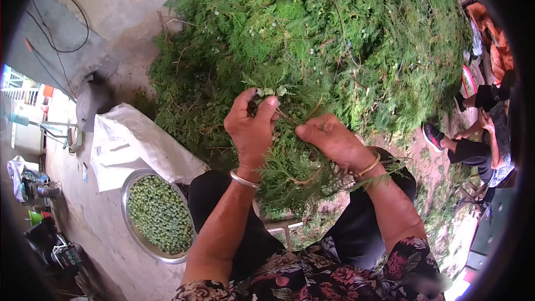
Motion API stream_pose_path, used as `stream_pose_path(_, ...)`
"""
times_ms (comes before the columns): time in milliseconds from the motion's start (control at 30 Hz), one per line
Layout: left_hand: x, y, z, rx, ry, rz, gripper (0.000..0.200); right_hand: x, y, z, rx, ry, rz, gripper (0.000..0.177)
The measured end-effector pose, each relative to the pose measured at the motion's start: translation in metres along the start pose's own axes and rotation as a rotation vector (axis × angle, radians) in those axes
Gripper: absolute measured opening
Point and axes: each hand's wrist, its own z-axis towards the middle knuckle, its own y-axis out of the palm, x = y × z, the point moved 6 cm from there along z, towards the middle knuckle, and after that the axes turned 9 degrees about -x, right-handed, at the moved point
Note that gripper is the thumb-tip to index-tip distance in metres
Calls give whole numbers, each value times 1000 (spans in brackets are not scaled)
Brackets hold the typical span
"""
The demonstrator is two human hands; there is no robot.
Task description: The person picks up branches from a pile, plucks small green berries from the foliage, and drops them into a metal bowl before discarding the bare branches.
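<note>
My left hand, with a silver bangle at the wrist, pinches pale green cones between thumb and fingers. Close beside it, my right hand, with a gold bangle, is closed on a leafy green branch that hangs down between my forearms. The tips of both thumbs are a short way apart. Beyond the hands rises a large heap of green branches dotted with small cones. At the lower left, a round metal bowl holds a mass of picked green cones.
A white woven sack lies beside the bowl. Cables and a dark grey object are at the upper left. Another person sits at the right edge. A small machine stands at the far left.
</note>
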Motion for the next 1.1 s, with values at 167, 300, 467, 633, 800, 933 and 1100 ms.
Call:
stream_pose_path(167,6,-10,4,-82,-164,-128,27,2,-6,0,-77,-3,-6,36)
stream_pose_path(300,-4,-15,4,-80,-238,-306,21,0,-1,-4,-82,-39,-25,34)
stream_pose_path(467,-8,-71,29,23,-233,-453,18,-9,-12,-16,-77,-125,-122,33)
stream_pose_path(633,-8,-56,20,-121,-372,-777,18,-14,-18,-24,-71,-188,9,38)
stream_pose_path(800,-26,-34,5,-283,-483,-752,25,-4,-19,-25,-126,-125,61,36)
stream_pose_path(933,-36,-22,4,-317,-515,-657,32,-8,-17,-24,-83,-132,96,32)
stream_pose_path(1100,-16,0,-5,-423,-444,-391,31,-2,-21,-12,282,-327,251,20)
